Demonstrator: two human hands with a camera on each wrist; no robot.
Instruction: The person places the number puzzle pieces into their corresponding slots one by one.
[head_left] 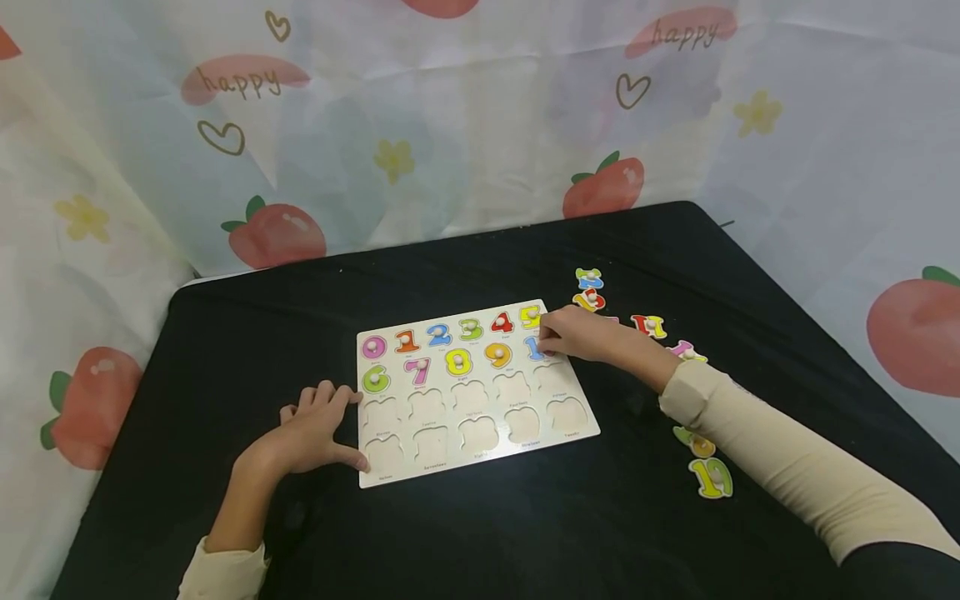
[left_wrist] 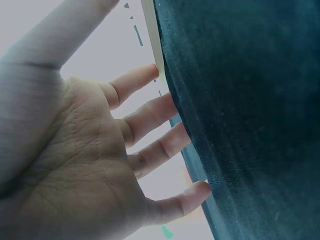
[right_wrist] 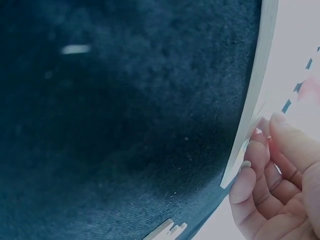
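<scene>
A white number puzzle board (head_left: 450, 447) lies on the black cloth, with knobbed pieces 0 to 9 in its two upper rows. My left hand (head_left: 303, 433) is spread at its left edge, thumb on the lower left corner and a fingertip at the edge higher up. At the right end of the second row, my right hand (head_left: 581, 333) pinches a blue number piece (head_left: 533, 348) with a "1" showing; the fingers hide the rest. Just above those fingers sits the yellow 5 (head_left: 530, 316). Empty cut-outs fill the two lower rows.
Loose number pieces lie right of the board: a red and yellow 11 (head_left: 648, 326), a yellow and green 19 (head_left: 710, 478) and several others, some partly under the right arm. A printed curtain (head_left: 480, 150) hangs behind the black-covered table (head_left: 247, 333).
</scene>
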